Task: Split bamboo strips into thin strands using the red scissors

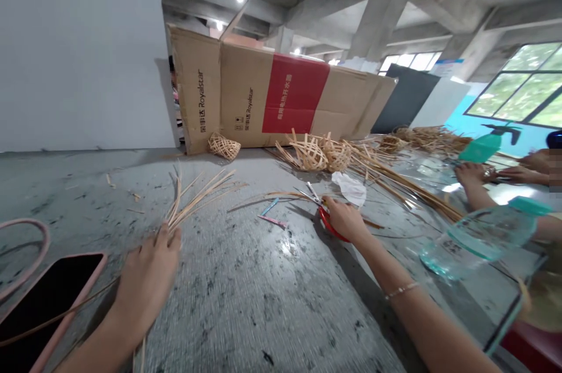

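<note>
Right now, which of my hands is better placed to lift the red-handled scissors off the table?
Right, most likely. Your right hand is closed over the red-handled metal scissors on the grey table, while your left hand is full, gripping a bundle of thin tan cane strips farther away.

My left hand [147,276] is gripping strips [193,197], the phone [48,297] lying left of it; my right hand [345,219] is holding scissors [315,194], bottle [478,238] lying rightward, cardboard box [281,98] standing behind.

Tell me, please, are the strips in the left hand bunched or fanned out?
Fanned out: the left hand grips the strips together at one point, and beyond it their far ends splay apart over the table.
</note>
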Tool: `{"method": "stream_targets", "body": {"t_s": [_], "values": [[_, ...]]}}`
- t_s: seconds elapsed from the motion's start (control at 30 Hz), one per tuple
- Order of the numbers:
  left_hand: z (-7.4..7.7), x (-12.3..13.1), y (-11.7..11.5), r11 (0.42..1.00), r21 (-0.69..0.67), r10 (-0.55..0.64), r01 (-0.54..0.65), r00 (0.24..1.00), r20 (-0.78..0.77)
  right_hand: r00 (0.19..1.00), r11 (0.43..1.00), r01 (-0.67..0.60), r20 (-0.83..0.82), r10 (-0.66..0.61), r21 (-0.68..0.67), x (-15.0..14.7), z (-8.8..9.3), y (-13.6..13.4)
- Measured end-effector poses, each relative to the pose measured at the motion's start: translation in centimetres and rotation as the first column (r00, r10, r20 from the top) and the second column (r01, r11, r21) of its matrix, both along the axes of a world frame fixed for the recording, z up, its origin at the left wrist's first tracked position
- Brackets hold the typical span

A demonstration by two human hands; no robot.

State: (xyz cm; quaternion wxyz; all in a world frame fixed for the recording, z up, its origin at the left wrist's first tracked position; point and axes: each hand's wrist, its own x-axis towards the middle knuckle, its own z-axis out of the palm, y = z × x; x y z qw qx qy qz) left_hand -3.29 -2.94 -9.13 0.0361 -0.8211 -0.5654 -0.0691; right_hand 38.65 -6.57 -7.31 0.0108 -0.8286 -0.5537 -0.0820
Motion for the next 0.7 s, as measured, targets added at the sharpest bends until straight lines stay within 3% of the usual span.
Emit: {"method": "stream_targets", "body": {"t_s": [0.17,0.37,0.6,0.7], "values": [[-0.1,0.2,-0.3,0.995,0.093,-0.008,0.023,0.987,-0.160,0.999,0.998,-0.042,-0.023,0.041,-0.050,0.7,0.6,1.4],[-0.4,0.5,-0.3,0.989,0.132,-0.039,0.071,0.974,-0.225,0.997,0.999,-0.020,-0.075,0.017,-0.040,2.1,2.4,2.3],[-1.1,0.3,0.0,0.982,0.158,-0.065,0.104,0.970,-0.235,0.987,0.998,-0.054,-0.155,0.047,-0.036,2.3,1.1,3.6],[-1.3,0.2,0.2,0.982,0.160,-0.064,0.102,0.971,-0.230,0.974,0.998,-0.068,-0.217,0.066,-0.001,2.9,1.9,3.9]]}}
